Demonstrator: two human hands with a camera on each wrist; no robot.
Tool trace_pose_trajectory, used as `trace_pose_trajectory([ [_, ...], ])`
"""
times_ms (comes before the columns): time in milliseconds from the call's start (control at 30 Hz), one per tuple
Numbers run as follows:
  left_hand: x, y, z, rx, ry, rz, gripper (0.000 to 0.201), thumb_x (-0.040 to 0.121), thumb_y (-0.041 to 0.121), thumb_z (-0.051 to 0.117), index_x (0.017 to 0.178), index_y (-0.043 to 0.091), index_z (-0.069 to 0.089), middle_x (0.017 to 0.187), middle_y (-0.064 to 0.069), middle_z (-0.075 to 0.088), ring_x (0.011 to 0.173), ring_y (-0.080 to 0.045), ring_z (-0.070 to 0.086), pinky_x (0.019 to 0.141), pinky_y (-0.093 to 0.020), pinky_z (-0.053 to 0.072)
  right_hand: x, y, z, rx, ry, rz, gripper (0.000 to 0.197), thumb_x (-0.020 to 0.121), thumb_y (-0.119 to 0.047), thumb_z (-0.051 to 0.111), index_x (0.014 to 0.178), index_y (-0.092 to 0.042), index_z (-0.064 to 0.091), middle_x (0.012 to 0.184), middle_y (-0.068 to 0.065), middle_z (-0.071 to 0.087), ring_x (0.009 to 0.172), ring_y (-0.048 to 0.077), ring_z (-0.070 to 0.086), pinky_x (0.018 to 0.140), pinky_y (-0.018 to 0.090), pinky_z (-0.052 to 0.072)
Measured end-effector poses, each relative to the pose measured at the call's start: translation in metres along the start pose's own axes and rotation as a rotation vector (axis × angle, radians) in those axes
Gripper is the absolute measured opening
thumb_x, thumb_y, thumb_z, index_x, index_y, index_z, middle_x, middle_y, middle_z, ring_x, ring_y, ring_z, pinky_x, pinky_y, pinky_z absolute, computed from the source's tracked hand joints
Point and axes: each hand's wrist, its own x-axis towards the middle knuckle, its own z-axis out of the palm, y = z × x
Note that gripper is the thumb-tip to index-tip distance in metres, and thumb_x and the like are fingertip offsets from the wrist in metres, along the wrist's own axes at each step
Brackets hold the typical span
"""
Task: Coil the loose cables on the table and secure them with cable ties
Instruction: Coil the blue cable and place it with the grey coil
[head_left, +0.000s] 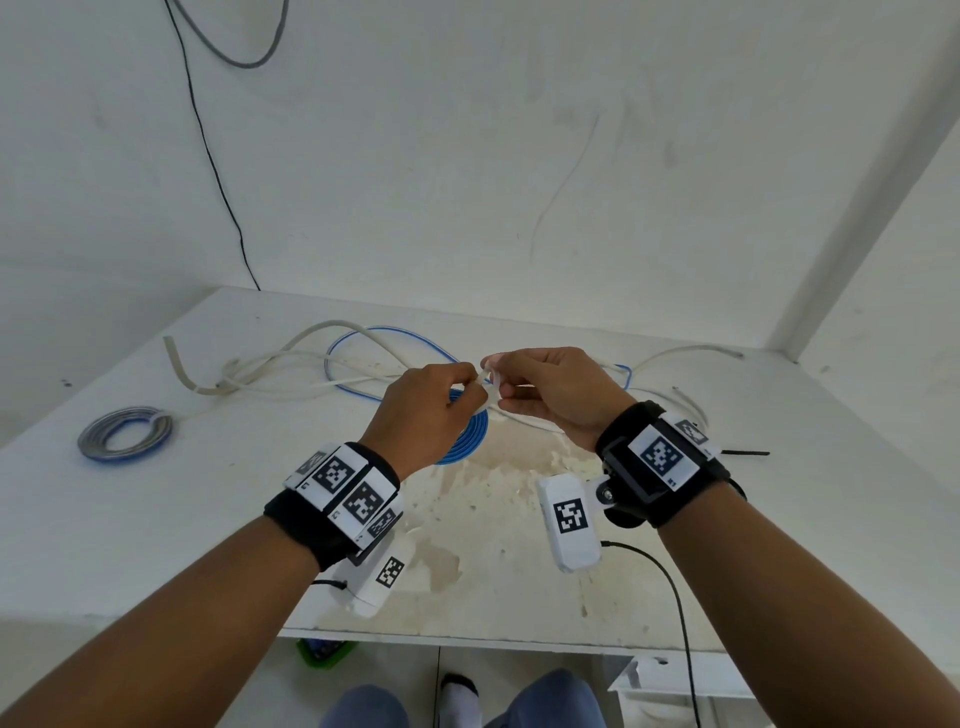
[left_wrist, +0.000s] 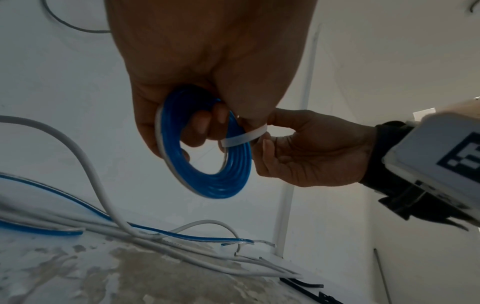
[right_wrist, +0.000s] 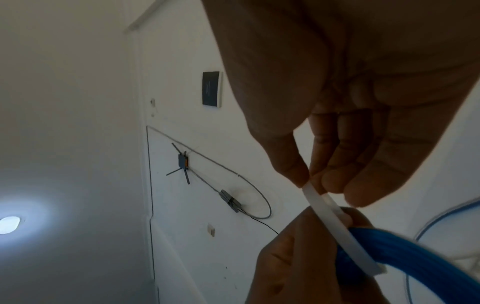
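Above the table's middle, my left hand (head_left: 445, 397) grips a coiled blue cable (head_left: 470, 439), its fingers curled through the coil's hole (left_wrist: 205, 131). A white cable tie (left_wrist: 245, 137) is wrapped over the blue coil (left_wrist: 215, 181). My right hand (head_left: 524, 382) pinches the tie's free end between thumb and fingers (right_wrist: 296, 170); the tie (right_wrist: 335, 224) runs down across the coil (right_wrist: 426, 253). Loose white cables (head_left: 291, 364) and a loose blue cable (head_left: 363, 338) lie tangled behind the hands.
A grey-and-blue coil (head_left: 124, 434), bound with a white tie, lies on the white table (head_left: 208, 519) at the left. A black cable tie (head_left: 745, 453) lies at the right. The tabletop's middle is stained. Wall cables hang behind.
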Motion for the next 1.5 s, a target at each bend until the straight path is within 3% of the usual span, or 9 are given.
trace_pose_trajectory([
  [167,-0.004,-0.002,0.003,-0.002,-0.018,-0.002,0.035,0.098,0.029,0.052,0.065,0.033,0.045,0.047,0.005,0.039,0.041,-0.011,0.037,0.045,-0.02,0.022,0.001,0.003,0.0,-0.177,-0.005,0.008,0.024,0.094,-0.024,0.07,0.098,-0.002,0.078,0.073,0.005,0.065,0.066,0.01,0.061,0.078,0.026,0.06],
  [333,-0.006,-0.007,0.006,-0.032,-0.027,-0.022,0.027,0.099,0.028,0.051,0.074,0.021,0.059,0.049,0.008,0.042,0.046,-0.003,0.047,0.045,-0.018,0.027,0.0,0.008,0.002,-0.353,-0.035,-0.055,0.023,0.095,-0.028,0.07,0.099,-0.007,0.079,0.081,0.003,0.072,0.076,0.009,0.067,0.082,0.03,0.062],
  [533,-0.004,-0.011,0.003,-0.104,-0.062,-0.05,0.025,0.098,0.026,0.049,0.081,0.015,0.062,0.056,0.0,0.052,0.044,-0.011,0.038,0.051,-0.029,0.032,0.002,0.016,0.007,-0.407,0.104,-0.347,0.009,0.091,-0.019,0.075,0.094,-0.011,0.076,0.091,-0.001,0.077,0.079,0.017,0.075,0.079,0.036,0.063],
  [767,-0.002,-0.009,-0.002,-0.595,-0.076,-0.377,0.017,0.101,0.023,0.045,0.102,0.011,0.057,0.064,-0.004,0.048,0.052,-0.015,0.043,0.056,-0.034,0.048,0.0,0.014,0.013,-0.552,0.163,-0.633,0.007,0.099,-0.015,0.063,0.094,-0.01,0.066,0.079,-0.005,0.069,0.074,0.012,0.066,0.073,0.037,0.059],
  [867,-0.001,-0.003,-0.001,-0.653,-0.076,-0.42,0.014,0.102,0.022,0.042,0.105,0.014,0.053,0.07,-0.006,0.049,0.054,-0.015,0.043,0.057,-0.033,0.049,0.001,0.012,0.014,-0.657,0.176,-0.681,0.009,0.105,-0.021,0.051,0.101,-0.015,0.054,0.078,-0.004,0.07,0.067,0.011,0.067,0.067,0.038,0.058],
  [1133,0.001,0.0,0.006,-0.767,-0.124,-0.526,0.019,0.103,0.022,0.038,0.098,0.014,0.054,0.061,-0.001,0.042,0.054,-0.015,0.04,0.062,-0.034,0.049,0.003,0.016,0.015,-0.665,0.176,-0.676,0.004,0.109,-0.024,0.036,0.106,-0.022,0.038,0.077,0.002,0.071,0.069,0.015,0.069,0.069,0.044,0.059],
  [1267,0.001,0.003,0.006,-0.823,-0.122,-0.583,0.02,0.102,0.022,0.039,0.095,0.012,0.055,0.057,0.001,0.038,0.052,-0.015,0.038,0.059,-0.033,0.047,0.001,0.017,0.015,-0.647,0.13,-0.619,0.018,0.104,-0.034,0.053,0.113,-0.019,0.048,0.083,-0.002,0.073,0.078,0.011,0.07,0.075,0.038,0.059],
  [1367,0.001,0.004,0.007,-0.802,-0.122,-0.591,0.022,0.101,0.023,0.038,0.097,0.011,0.056,0.057,0.001,0.039,0.052,-0.014,0.039,0.058,-0.032,0.047,0.002,0.021,0.012,-0.696,0.107,-0.67,0.016,0.095,-0.025,0.07,0.102,-0.014,0.06,0.083,-0.003,0.072,0.079,0.013,0.071,0.075,0.035,0.06],
  [1500,0.001,0.006,0.01,-0.753,-0.113,-0.583,0.021,0.102,0.023,0.04,0.099,0.011,0.058,0.059,0.0,0.042,0.053,-0.015,0.041,0.058,-0.032,0.047,0.007,0.023,0.01,-0.888,0.14,-0.708,0.012,0.1,-0.024,0.061,0.097,-0.014,0.055,0.077,0.002,0.07,0.067,0.023,0.066,0.066,0.046,0.056],
])
